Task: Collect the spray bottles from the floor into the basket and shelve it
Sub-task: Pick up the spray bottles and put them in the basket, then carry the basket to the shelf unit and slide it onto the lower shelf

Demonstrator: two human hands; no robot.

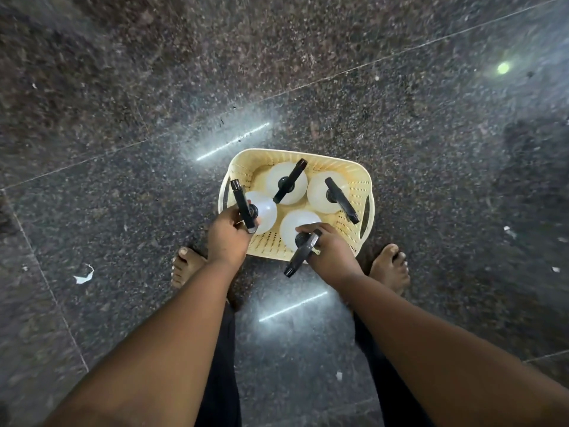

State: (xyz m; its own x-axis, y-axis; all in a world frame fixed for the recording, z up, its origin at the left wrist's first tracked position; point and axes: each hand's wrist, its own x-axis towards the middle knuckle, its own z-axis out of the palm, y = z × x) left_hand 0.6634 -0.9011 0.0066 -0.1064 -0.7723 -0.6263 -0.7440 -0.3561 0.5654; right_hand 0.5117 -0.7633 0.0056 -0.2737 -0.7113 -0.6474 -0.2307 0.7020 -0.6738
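A cream perforated plastic basket [354, 177] stands on the dark floor between my bare feet. Several white spray bottles with black trigger heads stand upright inside it. My left hand [226, 237] grips the black head of the near-left bottle [264, 215] at the basket's left rim. My right hand [331, 252] is closed around the black head of the near-right bottle [297, 223]. The two far bottles, one [286, 183] at the back middle and one [323, 192] at the back right, stand untouched.
The floor is polished dark speckled granite with tile seams and bright light reflections. Small white paper scraps [83, 275] lie to the left and some more [508, 231] to the right. My feet [391, 266] flank the basket's near side.
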